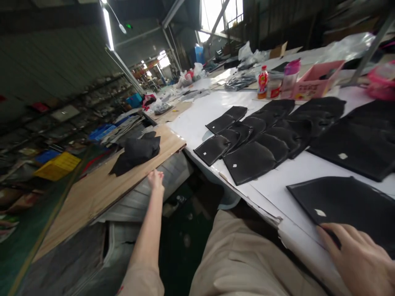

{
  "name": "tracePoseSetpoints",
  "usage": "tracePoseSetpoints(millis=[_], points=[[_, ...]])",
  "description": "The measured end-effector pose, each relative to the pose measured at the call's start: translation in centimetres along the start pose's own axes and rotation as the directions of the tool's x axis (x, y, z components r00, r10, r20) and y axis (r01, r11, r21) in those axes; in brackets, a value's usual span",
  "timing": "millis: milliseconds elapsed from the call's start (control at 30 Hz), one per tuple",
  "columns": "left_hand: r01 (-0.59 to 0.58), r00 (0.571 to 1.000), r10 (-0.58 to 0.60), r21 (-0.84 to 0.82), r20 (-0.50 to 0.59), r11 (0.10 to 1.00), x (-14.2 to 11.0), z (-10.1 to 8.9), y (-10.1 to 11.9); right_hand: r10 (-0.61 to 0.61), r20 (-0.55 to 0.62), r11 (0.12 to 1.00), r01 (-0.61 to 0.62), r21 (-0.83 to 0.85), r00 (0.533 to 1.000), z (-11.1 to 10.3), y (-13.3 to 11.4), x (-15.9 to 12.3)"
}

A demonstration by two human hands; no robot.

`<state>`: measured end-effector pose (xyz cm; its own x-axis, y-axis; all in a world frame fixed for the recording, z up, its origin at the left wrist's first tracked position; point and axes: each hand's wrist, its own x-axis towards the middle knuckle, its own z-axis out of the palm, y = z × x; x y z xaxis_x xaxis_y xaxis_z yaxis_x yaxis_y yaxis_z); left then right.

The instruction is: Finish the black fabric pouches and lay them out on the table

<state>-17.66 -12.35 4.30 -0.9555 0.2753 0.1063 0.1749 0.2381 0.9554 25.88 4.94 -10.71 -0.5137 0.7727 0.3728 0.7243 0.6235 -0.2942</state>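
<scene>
My left hand [156,179] is stretched forward at the near edge of a wooden board [92,189]. Its fingers are curled together, and whatever may be in them is hidden. A crumpled black piece of material [140,152] lies on the board just beyond that hand. At the lower right, my right hand [358,250] grips the near edge of a flat black panel [348,201] with a small white tag at its corner. Several similar black panels [253,160] lie overlapped in rows on the white table [210,102], many with small white tags.
A red-labelled bottle [262,83], a pink-lidded cup [291,76] and a pink box [317,80] stand behind the panels. Plastic bags [247,53] lie farther back. A dark gap separates board and table. A yellow crate [57,165] sits at the far left.
</scene>
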Motion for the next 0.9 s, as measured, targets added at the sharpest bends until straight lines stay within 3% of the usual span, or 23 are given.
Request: tracePoseSetpoints(millis=[67,100,167,200,233,267,300,333,367,433,467,500,567,600,667,767,900], points=[[0.121,0.968,-0.119,0.006,0.223,0.993,-2.7,2.5,-3.2,-0.027,-0.050,1.000,0.028,0.010,0.998,-0.9,-1.1,0.1],[0.180,0.924,-0.176,0.019,0.339,0.983,-4.3,3.9,-4.6,-0.041,-0.076,0.999,0.043,0.026,0.996,-1.4,-1.9,0.1],[0.278,0.777,-0.252,0.046,0.577,0.960,-8.1,6.8,-6.7,-0.070,-0.119,0.992,0.082,0.097,0.990,-2.4,-3.9,-0.1],[0.322,0.665,-0.272,0.062,0.696,0.945,-10.2,8.2,-7.3,-0.079,-0.109,0.985,0.094,0.141,0.991,-2.8,-5.1,-0.5],[0.381,0.488,-0.268,0.074,0.831,0.921,-12.4,9.5,-7.6,-0.088,-0.092,0.978,0.103,0.181,0.992,-3.1,-6.4,-0.9],[0.460,0.266,-0.222,0.079,0.938,0.884,-14.5,10.7,-7.7,-0.097,-0.038,0.970,0.103,0.220,0.995,-3.3,-7.7,-1.4],[0.524,0.142,-0.167,0.069,0.976,0.849,-16.5,11.7,-7.6,-0.101,0.012,0.963,0.095,0.252,0.995,-3.5,-9.0,-1.9],[0.572,0.104,-0.138,0.054,0.985,0.818,-18.3,12.5,-7.4,-0.107,0.055,0.956,0.088,0.280,0.993,-3.5,-10.1,-2.3],[0.597,0.143,-0.147,0.033,0.979,0.801,-19.8,13.0,-7.3,-0.115,0.105,0.949,0.078,0.305,0.988,-3.4,-11.0,-2.7],[0.578,0.335,-0.238,0.001,0.912,0.816,-21.7,13.7,-7.2,-0.150,0.180,0.931,0.077,0.356,0.972,-3.3,-11.7,-3.0],[0.567,0.396,-0.274,0.002,0.876,0.824,-22.1,13.9,-7.2,-0.148,0.195,0.918,0.061,0.393,0.970,-3.3,-11.5,-3.0],[0.565,0.427,-0.293,0.001,0.855,0.825,-22.3,14.0,-7.4,-0.115,0.181,0.907,0.029,0.419,0.977,-3.3,-10.9,-2.9],[0.596,0.434,-0.293,-0.028,0.852,0.803,-22.2,13.9,-7.8,0.060,0.070,0.895,-0.085,0.438,0.996,-3.7,-9.0,-2.5],[0.613,0.440,-0.289,-0.050,0.850,0.788,-22.0,13.7,-8.0,0.184,-0.007,0.883,-0.162,0.441,0.983,-3.9,-7.8,-2.3],[0.633,0.458,-0.289,-0.080,0.840,0.770,-21.6,13.4,-8.3,0.402,-0.113,0.842,-0.318,0.435,0.909,-4.2,-5.3,-1.7],[0.658,0.471,-0.311,-0.094,0.826,0.747,-21.2,13.1,-8.6,0.554,-0.082,0.783,-0.485,0.389,0.828,-4.2,-2.9,-1.2],[0.674,0.495,-0.311,-0.132,0.811,0.727,-21.1,13.0,-8.6,0.611,0.058,0.667,-0.553,0.500,0.789,-3.4,-1.9,-1.2]])
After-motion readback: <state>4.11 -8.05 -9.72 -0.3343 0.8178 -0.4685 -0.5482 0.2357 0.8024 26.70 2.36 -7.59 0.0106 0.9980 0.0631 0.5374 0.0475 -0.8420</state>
